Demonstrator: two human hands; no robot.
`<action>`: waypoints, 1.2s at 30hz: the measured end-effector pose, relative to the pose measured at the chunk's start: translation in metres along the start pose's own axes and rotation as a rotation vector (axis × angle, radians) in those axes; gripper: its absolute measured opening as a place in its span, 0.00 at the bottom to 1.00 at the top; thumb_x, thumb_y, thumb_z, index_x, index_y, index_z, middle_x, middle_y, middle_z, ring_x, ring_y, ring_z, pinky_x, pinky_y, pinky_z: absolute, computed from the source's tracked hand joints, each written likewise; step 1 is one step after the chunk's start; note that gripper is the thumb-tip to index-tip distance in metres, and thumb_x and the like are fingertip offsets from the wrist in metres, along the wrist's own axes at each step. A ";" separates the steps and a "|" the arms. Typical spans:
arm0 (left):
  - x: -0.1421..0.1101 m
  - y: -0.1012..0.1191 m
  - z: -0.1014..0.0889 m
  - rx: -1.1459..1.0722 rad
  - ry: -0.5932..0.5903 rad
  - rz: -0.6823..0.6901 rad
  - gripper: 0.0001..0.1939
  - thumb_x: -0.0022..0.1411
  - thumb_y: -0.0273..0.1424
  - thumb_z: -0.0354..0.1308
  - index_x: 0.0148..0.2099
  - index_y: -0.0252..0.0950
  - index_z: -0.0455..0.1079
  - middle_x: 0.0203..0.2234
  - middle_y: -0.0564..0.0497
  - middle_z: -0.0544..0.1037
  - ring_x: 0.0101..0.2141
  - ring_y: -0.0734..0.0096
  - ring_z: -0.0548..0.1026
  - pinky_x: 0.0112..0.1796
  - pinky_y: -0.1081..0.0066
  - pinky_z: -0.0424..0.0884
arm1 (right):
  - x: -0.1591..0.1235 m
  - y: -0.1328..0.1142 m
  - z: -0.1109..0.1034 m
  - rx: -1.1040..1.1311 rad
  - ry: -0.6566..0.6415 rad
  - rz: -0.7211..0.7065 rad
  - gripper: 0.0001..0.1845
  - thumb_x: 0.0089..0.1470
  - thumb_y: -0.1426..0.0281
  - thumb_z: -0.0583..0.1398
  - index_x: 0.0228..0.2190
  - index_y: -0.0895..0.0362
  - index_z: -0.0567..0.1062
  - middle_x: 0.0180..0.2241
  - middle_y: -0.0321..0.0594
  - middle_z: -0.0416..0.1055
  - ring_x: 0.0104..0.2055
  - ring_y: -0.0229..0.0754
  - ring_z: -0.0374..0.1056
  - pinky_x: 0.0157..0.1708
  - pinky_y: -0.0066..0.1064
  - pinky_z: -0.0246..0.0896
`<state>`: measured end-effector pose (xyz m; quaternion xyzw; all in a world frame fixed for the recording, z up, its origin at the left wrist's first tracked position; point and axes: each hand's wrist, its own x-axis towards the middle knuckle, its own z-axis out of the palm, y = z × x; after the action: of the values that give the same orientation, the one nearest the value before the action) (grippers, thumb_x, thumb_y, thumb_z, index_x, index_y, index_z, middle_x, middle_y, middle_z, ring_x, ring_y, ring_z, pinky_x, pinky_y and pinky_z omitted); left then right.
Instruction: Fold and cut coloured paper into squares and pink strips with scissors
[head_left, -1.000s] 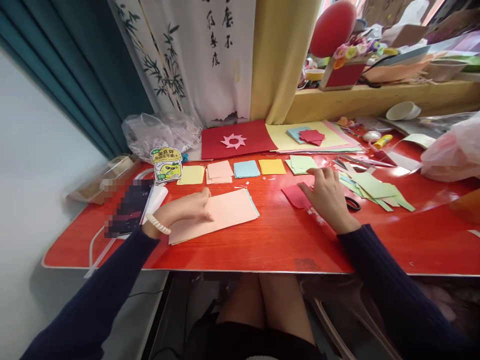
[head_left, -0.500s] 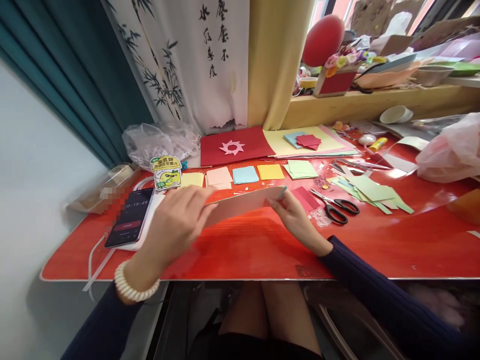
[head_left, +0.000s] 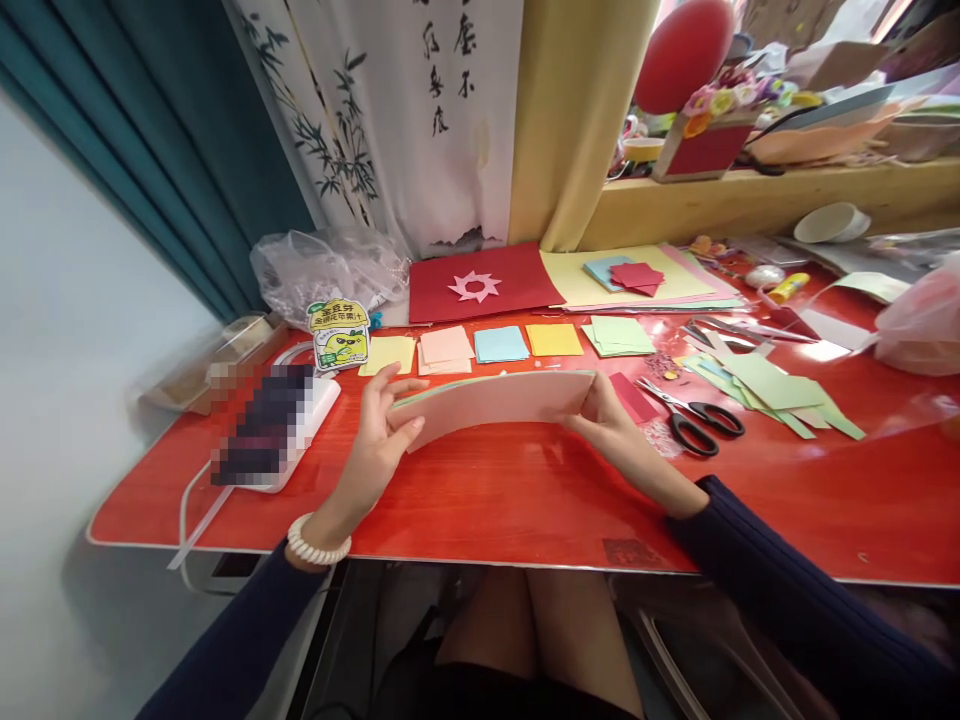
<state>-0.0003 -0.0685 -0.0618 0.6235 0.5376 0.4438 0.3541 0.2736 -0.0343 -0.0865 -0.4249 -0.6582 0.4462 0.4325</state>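
Five piles of small paper squares (head_left: pixel 501 345) sit in a row across the middle of the frame, so that much looks done; the long paper strips (head_left: pixel 495 402) just below them are whole, so we judge that part unfinished. Our left hand (head_left: pixel 379 425), fingers partly spread, pinches their left end, and our right hand (head_left: pixel 604 415), curled closer, grips the right end, bowing them above the counter (head_left: pixel 480 500). The scissors (head_left: pixel 694 418) lie unheld, right of centre.

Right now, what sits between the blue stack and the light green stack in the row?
In the head view, the golden yellow stack lies between the blue stack and the light green stack.
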 end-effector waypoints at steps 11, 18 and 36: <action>0.009 -0.015 0.002 -0.078 -0.069 -0.217 0.18 0.58 0.40 0.57 0.47 0.34 0.69 0.48 0.45 0.75 0.51 0.59 0.70 0.55 0.60 0.63 | 0.006 0.010 -0.001 0.091 -0.024 0.119 0.13 0.56 0.67 0.56 0.43 0.53 0.61 0.47 0.42 0.64 0.52 0.46 0.61 0.54 0.44 0.59; 0.040 0.007 -0.009 -0.146 -0.116 -0.216 0.15 0.54 0.38 0.61 0.39 0.32 0.68 0.36 0.46 0.77 0.24 0.73 0.74 0.17 0.77 0.68 | 0.012 0.000 -0.010 0.342 -0.129 0.284 0.18 0.53 0.63 0.60 0.46 0.54 0.67 0.43 0.44 0.70 0.36 0.43 0.72 0.23 0.30 0.74; 0.088 0.000 0.003 -0.256 -0.233 -0.242 0.12 0.57 0.37 0.60 0.34 0.32 0.67 0.24 0.52 0.73 0.23 0.77 0.71 0.19 0.79 0.68 | 0.018 -0.008 -0.016 0.479 0.072 0.461 0.14 0.49 0.64 0.65 0.37 0.58 0.73 0.24 0.40 0.73 0.20 0.39 0.70 0.17 0.27 0.69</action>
<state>0.0049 0.0181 -0.0479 0.5513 0.5030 0.3876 0.5411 0.2824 -0.0156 -0.0713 -0.4645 -0.4056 0.6589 0.4308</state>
